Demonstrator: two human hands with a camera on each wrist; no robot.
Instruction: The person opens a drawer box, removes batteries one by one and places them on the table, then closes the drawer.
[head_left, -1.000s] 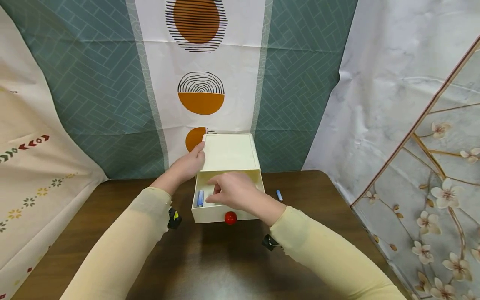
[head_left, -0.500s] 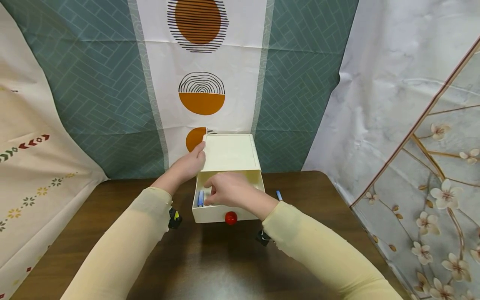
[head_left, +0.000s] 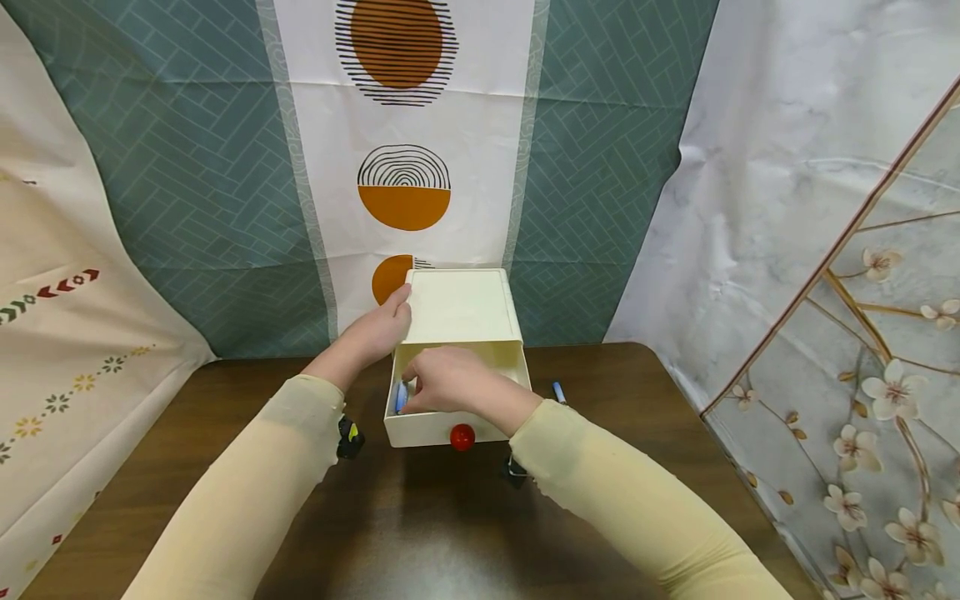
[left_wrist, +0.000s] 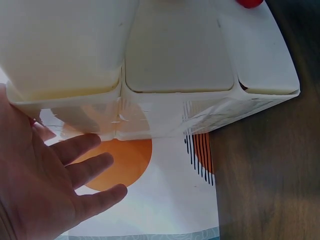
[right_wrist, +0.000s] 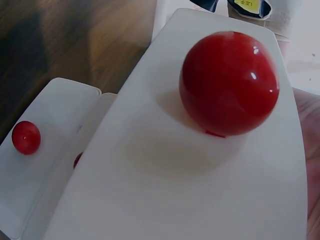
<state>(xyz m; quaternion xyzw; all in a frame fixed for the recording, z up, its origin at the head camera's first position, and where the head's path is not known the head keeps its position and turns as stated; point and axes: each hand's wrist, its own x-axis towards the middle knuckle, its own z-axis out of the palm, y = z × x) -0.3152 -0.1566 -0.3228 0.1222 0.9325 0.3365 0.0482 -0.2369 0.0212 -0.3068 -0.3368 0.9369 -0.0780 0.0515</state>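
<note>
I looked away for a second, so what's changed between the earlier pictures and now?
The right hand has shifted left inside the open drawer, up to the blue stick there, partly covering it. Whether it grips the stick, I can't tell. The left hand stays at the box, and the other blue stick still lies on the table.

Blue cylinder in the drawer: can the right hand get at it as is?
Probably yes: the drawer stands open and the right hand is in it, right at the blue cylinder; whether it grips is unclear.
</note>
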